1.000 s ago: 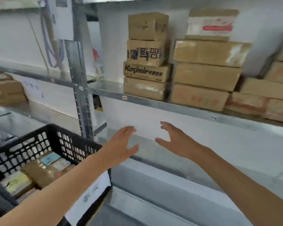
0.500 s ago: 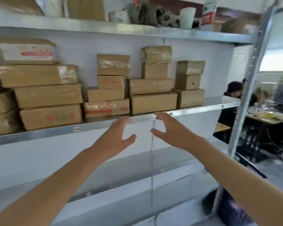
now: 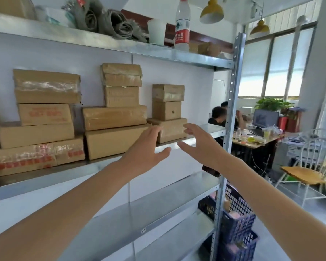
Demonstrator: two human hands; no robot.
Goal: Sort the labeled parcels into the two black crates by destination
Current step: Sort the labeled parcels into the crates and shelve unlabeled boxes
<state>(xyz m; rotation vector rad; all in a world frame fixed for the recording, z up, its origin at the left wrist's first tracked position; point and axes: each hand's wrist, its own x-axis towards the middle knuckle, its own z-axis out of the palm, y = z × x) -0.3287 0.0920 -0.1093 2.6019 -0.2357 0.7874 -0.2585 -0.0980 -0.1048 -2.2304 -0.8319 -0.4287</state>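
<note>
Bottle [image 3: 182, 23] and cup [image 3: 156, 32] on top shelf [image 3: 177, 55], white chair [image 3: 309, 176], potted plant [image 3: 271, 103]

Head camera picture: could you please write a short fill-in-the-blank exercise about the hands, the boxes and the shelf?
1. The left hand and the right hand have open fingers and hold ___.
2. The stack of boxes nearest the hands has ___ boxes.
3. The bottle with the red label stands on the ___ shelf.

Missing words: nothing; three; top.
</note>
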